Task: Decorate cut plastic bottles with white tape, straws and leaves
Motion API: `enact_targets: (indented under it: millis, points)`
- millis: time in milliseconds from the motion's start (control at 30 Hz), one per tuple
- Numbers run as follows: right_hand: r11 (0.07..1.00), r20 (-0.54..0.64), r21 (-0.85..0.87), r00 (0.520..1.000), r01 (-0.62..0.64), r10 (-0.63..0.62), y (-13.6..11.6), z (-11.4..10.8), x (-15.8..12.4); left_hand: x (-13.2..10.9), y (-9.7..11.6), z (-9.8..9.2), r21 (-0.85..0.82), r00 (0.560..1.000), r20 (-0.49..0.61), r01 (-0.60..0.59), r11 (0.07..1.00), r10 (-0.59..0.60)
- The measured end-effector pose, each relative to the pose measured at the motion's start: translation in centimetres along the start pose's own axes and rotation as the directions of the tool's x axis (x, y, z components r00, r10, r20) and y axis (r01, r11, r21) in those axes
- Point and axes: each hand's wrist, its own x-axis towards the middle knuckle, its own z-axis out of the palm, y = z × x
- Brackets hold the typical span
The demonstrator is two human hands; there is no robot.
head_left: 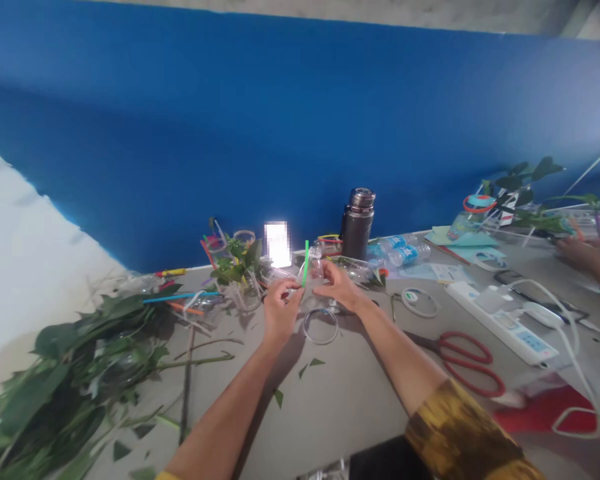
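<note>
Near the middle of the table a small clear plastic bottle (314, 273) stands between my two hands. My right hand (341, 288) has its fingers curved round the bottle's right side. On the left, my left hand (282, 308) pinches the lower part of an upright green straw (306, 260) beside the bottle. The straw's lower end is hidden by the fingers. A clear ring (321, 327) lies on the table just below the hands, with small cut leaf pieces (316, 363) in front of it.
Leafy branches (60, 353) cover the left side. Behind stand a dark thermos (357, 227) and a bright screen (278, 244). Red-handled scissors (473, 360), a white power strip (503, 323) and cables lie to the right. Another person's hand (583, 257) shows at the far right.
</note>
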Motion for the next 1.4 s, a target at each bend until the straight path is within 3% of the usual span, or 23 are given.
enact_targets:
  millis: [333,600,767,1167,1400]
  points:
    - [0.996,-0.060,-0.093,0.998,-0.009,0.004,0.3,-0.2,0.3,0.4,0.0,-0.2,-0.004,0.994,0.024,0.109,0.994,-0.109]
    - [1.000,-0.053,0.011,0.998,-0.015,0.016,-0.4,0.4,0.0,0.6,0.0,-0.4,0.018,0.987,0.047,0.150,0.989,-0.151]
    - [1.000,-0.082,-0.018,0.996,-0.020,0.019,-0.6,0.5,0.0,1.1,0.8,-0.8,-0.072,0.980,-0.004,0.200,0.977,-0.200]
    - [0.993,-0.025,-0.114,1.000,0.011,-0.014,-0.7,1.2,-0.2,0.7,0.6,-0.6,-0.010,0.992,-0.013,0.124,0.992,-0.124]
    - [0.993,-0.056,-0.120,0.998,0.010,-0.017,-0.3,0.9,0.1,0.9,1.0,-0.7,-0.066,0.986,-0.047,0.157,0.985,-0.160]
